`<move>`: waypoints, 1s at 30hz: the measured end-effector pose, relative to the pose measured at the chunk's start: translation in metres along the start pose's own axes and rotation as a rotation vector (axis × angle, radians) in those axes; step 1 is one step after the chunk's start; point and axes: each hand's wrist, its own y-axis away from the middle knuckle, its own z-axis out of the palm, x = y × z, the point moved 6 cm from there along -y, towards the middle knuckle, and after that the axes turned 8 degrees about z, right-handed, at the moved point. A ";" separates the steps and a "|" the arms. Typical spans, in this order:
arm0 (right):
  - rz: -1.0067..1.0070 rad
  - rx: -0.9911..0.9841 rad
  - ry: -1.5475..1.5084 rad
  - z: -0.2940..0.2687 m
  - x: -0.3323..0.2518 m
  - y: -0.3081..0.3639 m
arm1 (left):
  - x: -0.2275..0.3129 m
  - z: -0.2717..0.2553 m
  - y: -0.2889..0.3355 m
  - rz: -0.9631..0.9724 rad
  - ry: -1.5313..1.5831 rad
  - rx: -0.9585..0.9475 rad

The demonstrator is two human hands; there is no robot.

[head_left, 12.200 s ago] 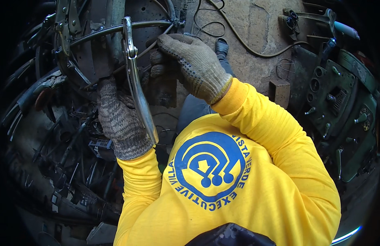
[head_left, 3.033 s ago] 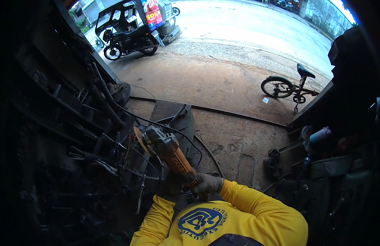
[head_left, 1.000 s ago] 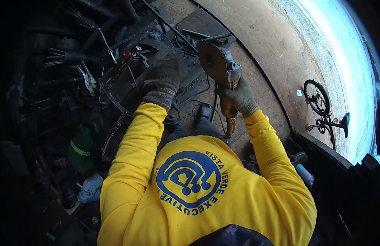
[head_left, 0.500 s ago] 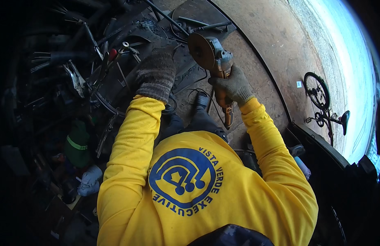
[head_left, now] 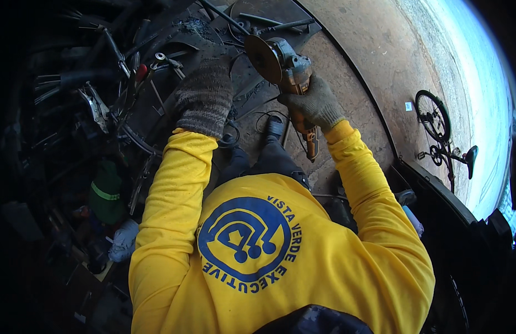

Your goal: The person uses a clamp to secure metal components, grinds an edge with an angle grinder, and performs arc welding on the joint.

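My right hand (head_left: pixel 316 103), in a grey-brown knit glove, is wrapped round the body of an angle grinder (head_left: pixel 294 69). The grinder's large brown disc (head_left: pixel 263 59) faces left, in the air over the dark metal worktop (head_left: pixel 252 92) as I see it from above. My left hand (head_left: pixel 205 97), gloved in striped grey-brown knit, rests low at the worktop, left of the disc. Its fingers curl over on the far side, and whatever they grip is hidden beneath the glove. A gap separates the disc from the left glove.
Locking pliers (head_left: pixel 95 106) and other dark tools crowd the left. Metal tubes (head_left: pixel 277 25) lie beyond the grinder, near a pile of dark filings (head_left: pixel 196 28). A cable (head_left: pixel 263 114) loops near my foot (head_left: pixel 275 127). A bicycle (head_left: pixel 438 131) is at the right on the brown floor.
The grinder in my right hand has moved slightly left and farther from me, and its tail end sits higher in the picture. My left hand keeps about the same place at the worktop.
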 end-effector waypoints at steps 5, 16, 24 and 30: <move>-0.017 0.014 0.041 -0.002 -0.006 0.003 | -0.001 0.000 -0.002 -0.006 0.036 -0.002; 0.001 -0.001 0.053 0.001 -0.005 0.002 | -0.001 0.002 0.000 -0.020 -0.024 -0.002; 0.026 -0.023 0.037 0.001 -0.008 0.005 | 0.000 -0.001 0.001 -0.013 -0.004 0.010; -0.028 0.022 0.036 0.002 -0.003 0.001 | 0.001 -0.003 0.001 -0.017 -0.005 0.004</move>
